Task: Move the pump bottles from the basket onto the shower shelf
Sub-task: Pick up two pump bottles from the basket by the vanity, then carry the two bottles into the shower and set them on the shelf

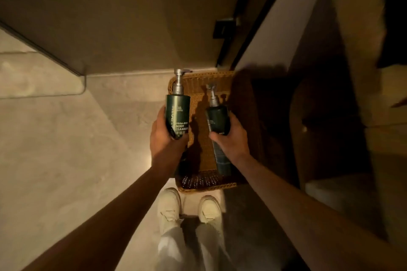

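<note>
Above the wicker basket (198, 92), the left hand (164, 136) fingers wrap a dark green pump bottle (178, 114) with silver pump; right hand (229, 136) fingers clasp a second green bottle (217, 120).

Three dark green pump bottles: one in the left hand (167, 138), one in the right hand (229, 138), one lying in the single wicker basket (204, 185).

the basket (204, 185) sits on the floor (66, 160) just ahead of the shoes (189, 209). above it, the left hand (167, 136) holds one pump bottle (178, 114), the right hand (229, 136) another (217, 120); a tube (222, 160) lies inside.
</note>
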{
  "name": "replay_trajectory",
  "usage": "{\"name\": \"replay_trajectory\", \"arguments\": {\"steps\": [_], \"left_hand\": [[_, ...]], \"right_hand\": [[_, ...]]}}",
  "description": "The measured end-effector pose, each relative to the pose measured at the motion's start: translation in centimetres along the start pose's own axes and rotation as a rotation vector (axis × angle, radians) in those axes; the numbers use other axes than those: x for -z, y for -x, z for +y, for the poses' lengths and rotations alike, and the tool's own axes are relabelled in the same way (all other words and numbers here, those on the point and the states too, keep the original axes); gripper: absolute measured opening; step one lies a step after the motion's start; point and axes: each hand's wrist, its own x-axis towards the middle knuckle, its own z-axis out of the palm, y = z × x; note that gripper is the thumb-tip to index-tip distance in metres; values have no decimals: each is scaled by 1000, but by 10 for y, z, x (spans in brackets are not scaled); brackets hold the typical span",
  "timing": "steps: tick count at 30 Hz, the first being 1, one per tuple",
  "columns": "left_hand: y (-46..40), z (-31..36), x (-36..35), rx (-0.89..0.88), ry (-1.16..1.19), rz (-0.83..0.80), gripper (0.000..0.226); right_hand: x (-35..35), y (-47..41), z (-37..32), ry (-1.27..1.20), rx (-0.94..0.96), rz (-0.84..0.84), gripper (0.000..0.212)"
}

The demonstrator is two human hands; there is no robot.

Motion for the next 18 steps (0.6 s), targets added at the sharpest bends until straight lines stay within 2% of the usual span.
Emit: {"name": "replay_trajectory", "arguments": {"steps": [8,14,16,18], "left_hand": [[151,125,168,108,60,244,86],[257,178,299,99,190,472,86],[291,185,336,129,214,569,86],[316,189,372,141,235,642,85]], "right_hand": [[49,161,-181,-36,185,-170,57],[47,268,-296,83,518,-338,51],[34,298,-324,154,656,-394,53],[13,317,-353,209,687,-488,62]]}}
